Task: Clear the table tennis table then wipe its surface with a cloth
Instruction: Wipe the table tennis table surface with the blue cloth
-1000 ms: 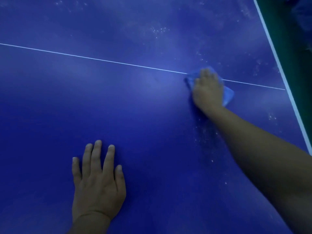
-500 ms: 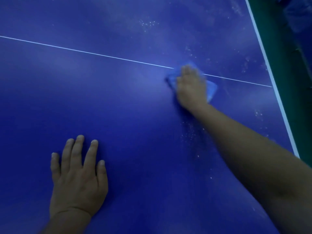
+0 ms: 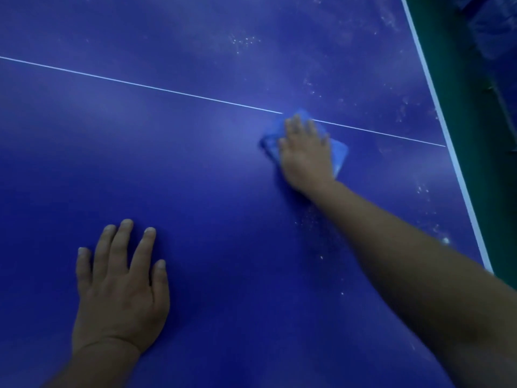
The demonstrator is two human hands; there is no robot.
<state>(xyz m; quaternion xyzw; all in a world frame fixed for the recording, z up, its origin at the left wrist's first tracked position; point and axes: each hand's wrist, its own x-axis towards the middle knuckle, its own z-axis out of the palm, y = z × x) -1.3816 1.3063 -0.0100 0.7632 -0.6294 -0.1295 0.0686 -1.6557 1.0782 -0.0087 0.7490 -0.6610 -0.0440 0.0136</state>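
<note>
The right hand [image 3: 305,152] lies with its fingers [image 3: 298,126] straight, pressing a blue cloth [image 3: 340,155] flat onto the blue surface [image 3: 209,177]; the cloth shows past the fingertips and on both sides, covering part of the white line [image 3: 140,84]. The left hand [image 3: 120,289] rests spread flat, nearer the person.

Dim bluish light. Green floor [image 3: 481,152] is showing along the right side; a dark blue shape [image 3: 495,26], too blurred to identify, is sitting top right.
</note>
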